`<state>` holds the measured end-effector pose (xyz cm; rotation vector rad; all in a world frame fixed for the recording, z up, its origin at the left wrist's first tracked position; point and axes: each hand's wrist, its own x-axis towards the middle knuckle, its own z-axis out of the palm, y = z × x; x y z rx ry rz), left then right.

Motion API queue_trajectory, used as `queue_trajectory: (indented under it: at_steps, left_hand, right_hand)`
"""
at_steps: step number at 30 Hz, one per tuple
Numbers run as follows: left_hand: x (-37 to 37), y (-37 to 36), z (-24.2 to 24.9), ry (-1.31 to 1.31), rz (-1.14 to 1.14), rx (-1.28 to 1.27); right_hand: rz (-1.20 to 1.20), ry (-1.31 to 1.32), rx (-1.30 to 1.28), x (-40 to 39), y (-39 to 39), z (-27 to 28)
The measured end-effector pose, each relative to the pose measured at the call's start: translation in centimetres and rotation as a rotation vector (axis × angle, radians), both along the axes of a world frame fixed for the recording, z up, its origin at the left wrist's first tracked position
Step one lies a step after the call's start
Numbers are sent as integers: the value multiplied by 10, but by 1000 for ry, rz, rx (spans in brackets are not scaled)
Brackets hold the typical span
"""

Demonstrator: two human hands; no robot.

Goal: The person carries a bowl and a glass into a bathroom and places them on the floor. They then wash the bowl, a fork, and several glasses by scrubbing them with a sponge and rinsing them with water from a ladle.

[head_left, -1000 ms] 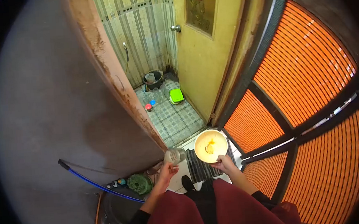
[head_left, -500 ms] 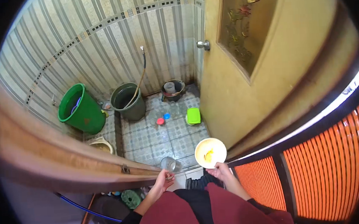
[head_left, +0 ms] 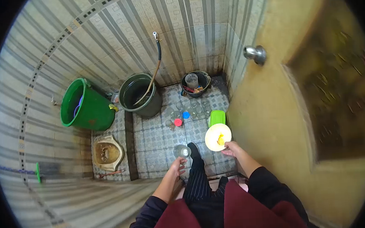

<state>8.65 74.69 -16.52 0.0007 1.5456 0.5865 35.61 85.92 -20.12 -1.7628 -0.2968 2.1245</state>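
Observation:
My left hand (head_left: 177,166) is closed around a clear, see-through container (head_left: 180,151), perhaps a jar or a cup; its exact kind is hard to make out. In my right hand (head_left: 232,148) is a round, pale bowl (head_left: 212,137), gripped at its near right rim, with something yellow inside. Just beyond the bowl, a green-lidded box (head_left: 218,117) rests on the tiled floor. Several clear glass jars (head_left: 197,109) stand on the tiles ahead, near a red lid (head_left: 178,122) and a blue lid (head_left: 186,115).
A green bucket (head_left: 91,109) and a dark grey bucket (head_left: 148,104) with a hose (head_left: 156,69) stand along the wall. A small black bucket (head_left: 196,92) holds a cup. At left is a squat toilet (head_left: 119,153) beyond a raised edge. The door (head_left: 270,121) stands at right.
I have moved forward through the doorway, one foot now on the bathroom floor. The container and the bowl have come along in my hands. The glass jars show more clearly.

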Motion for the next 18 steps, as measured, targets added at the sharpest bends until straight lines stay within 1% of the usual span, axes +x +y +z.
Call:
queue_trajectory:
  at_steps: [2,3,5,6,7,9,12,13,15,16,18]
  left_hand:
    - [-20,30,-46,-2,-50,-41]
    - [-30,47,-67,4,-96,-69]
    - [-46,83,-108,-22,-116,-112]
    - [-54,102,-135,-31,-130,-111]
    - [-58,111,-158,-34,-147,-125]
    - [-62,145,-203,-42,-138,-166]
    - [-63,178,-275,-11,-88,-167]
    - [-65,185,-304,-18,-95,-197]
    - [-66,202,-356,-57,-51,-143]
    - [-64,206,-377,-45,1,-134]
    - [-61,215,-419,-72,15,-163]
  right_hand:
    - [106,-105,66,-17,31,-33]
    - [101,-114,55,-28,44,-56]
    - [19,-182,18,-44,69,-117]
    - [14,-228,-56,-54,82,-142]
    - [-91,-240,-177,-67,95,-168]
    - [-167,-296,-124,-89,108,-213]
    - [-170,-289,-150,-114,128,-282]
    - [-173,-298,-180,-121,132,-304]
    - [-203,-340,-320,-133,146,-355]
    - [-209,-347,-340,-138,147,-381]
    - [-267,-312,-208,-145,149,-425]
